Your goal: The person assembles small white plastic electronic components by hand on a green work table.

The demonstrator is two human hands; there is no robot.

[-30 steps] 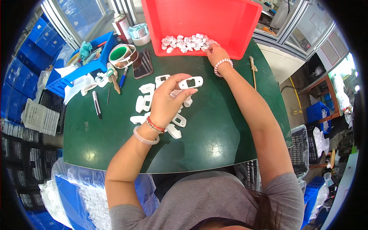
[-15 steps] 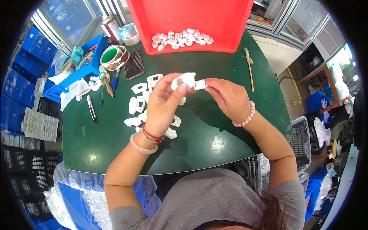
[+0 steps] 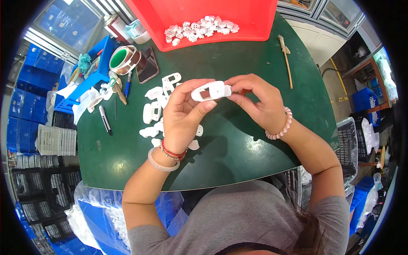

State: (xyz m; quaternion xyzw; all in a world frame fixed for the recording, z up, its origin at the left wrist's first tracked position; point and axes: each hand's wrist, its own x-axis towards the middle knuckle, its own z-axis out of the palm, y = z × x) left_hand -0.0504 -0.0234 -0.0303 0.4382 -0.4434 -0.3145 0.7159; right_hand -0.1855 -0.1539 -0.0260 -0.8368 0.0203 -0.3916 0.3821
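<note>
- Left hand (image 3: 183, 112): its grip is closed around a white plastic housing (image 3: 203, 94) with a rectangular window, thumb below and fingers above.
- Right hand (image 3: 263, 102): thumb and fingertips pinch a small white piece (image 3: 228, 90) at the housing's right end.
- The housing is held up over the middle of the bench (image 3: 242, 159), between its far and near edges.
- Loose white housings (image 3: 152, 112) lie on the bench beside and partly behind the left hand.
- A red bin (image 3: 204, 10) at the far edge holds a heap of small white blocks (image 3: 199, 29).
- Toward the far left corner: a smartphone (image 3: 148, 63), a blue pen (image 3: 128, 85) and a blue basket (image 3: 97, 68).
- Near the right edge lies a wooden stick (image 3: 288, 68).
</note>
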